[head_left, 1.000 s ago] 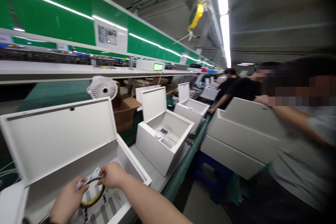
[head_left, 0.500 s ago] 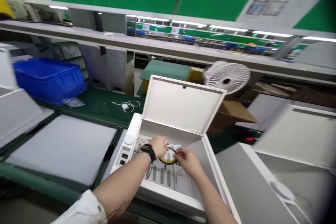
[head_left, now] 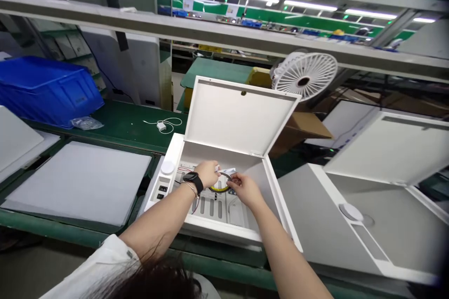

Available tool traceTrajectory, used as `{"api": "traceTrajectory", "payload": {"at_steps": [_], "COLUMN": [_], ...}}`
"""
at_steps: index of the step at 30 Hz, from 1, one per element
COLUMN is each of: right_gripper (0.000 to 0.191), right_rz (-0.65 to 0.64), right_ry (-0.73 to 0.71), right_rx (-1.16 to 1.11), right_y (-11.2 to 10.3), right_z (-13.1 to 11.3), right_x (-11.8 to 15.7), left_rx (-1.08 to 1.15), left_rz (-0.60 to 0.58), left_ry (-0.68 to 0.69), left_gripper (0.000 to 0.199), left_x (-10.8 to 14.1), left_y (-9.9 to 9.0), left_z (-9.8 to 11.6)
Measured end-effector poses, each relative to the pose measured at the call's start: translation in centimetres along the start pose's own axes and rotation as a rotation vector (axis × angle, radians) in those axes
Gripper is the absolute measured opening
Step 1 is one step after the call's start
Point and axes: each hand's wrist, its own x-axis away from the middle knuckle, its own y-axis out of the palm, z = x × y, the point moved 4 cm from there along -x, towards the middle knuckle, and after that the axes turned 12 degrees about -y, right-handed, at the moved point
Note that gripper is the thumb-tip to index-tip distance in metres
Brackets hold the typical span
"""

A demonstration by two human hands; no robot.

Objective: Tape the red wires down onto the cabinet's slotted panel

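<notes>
Inside an open white metal box [head_left: 224, 230], both of my hands are at a thin ring-shaped roll of tape [head_left: 220, 190], dark outside with a yellow inner edge. My left hand [head_left: 207, 174], wearing a black watch, is closed on the roll's left and upper side. The fingers of my right hand [head_left: 246, 190] pinch at its right edge. Just behind the ring, a small white piece [head_left: 229, 170] shows near my left fingertips; whether I hold it too I cannot tell. Red wires and a slotted floor [head_left: 211, 206] lie beneath. The lid [head_left: 242, 112] stands raised behind.
A second open white box [head_left: 308, 191] stands close on the right. White sheets [head_left: 79, 182] lie to the left. Farther back are a blue bin [head_left: 52, 88], a white charger with cable [head_left: 161, 126], a white fan [head_left: 304, 79] and a cardboard box [head_left: 310, 124].
The view has tipped downward, so the scene sits higher and more of the right-hand box shows. Both hands stay at the tape roll, with little change in their grip.
</notes>
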Motion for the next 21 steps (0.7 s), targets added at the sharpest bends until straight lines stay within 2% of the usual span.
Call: {"api": "traceTrajectory", "payload": {"at_steps": [5, 12, 21], "right_gripper": [0.028, 0.023, 0.026], "right_rz": [0.074, 0.070, 0.087], "right_ry": [0.037, 0.084, 0.040], "right_rx": [0.006, 0.025, -0.031], "right_y": [-0.3, -0.4, -0.5], "right_z": [0.5, 0.7, 0.4], "right_x": [0.1, 0.1, 0.3], "left_rx": [0.044, 0.139, 0.364], "left_rz": [0.053, 0.111, 0.059], "left_ry": [-0.010, -0.001, -0.016], "left_gripper": [0.030, 0.026, 0.025], "left_x": [-0.3, -0.4, -1.1], "left_y": [0.0, -0.4, -0.1], "left_z": [-0.2, -0.2, -0.4]}}
